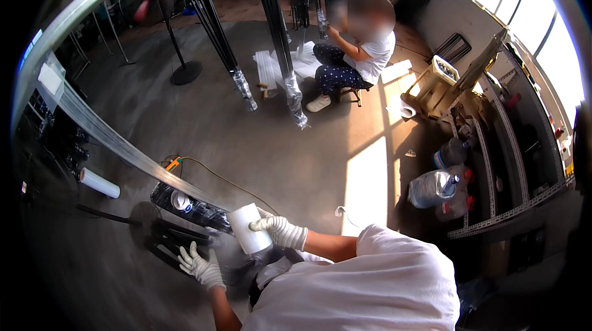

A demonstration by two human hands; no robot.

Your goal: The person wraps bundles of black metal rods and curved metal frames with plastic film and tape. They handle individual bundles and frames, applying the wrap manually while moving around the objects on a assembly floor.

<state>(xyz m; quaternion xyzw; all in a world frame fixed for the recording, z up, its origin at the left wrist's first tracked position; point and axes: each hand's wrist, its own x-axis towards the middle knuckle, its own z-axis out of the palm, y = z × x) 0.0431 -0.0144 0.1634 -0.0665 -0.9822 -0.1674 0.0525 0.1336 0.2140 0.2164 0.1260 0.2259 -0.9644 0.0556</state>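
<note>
My right hand, in a white ribbed glove, grips a white roll of plastic wrap, thumb across its side. My left hand, gloved alike, is held low with its fingers spread and nothing in them. Close to that hand lie dark bars, partly blurred. A long, pale, shiny bundle bends from the upper left down to the roll; whether the wrap is joined to it I cannot tell. Beside its lower end is a black plastic-wrapped piece with a white tape roll on it.
An orange power strip trails a cord over the floor. Another film roll lies left. Ahead, a person sits on a low stool by hanging black bars with wrapped ends. A stand fan, shelving and large bottles stand around.
</note>
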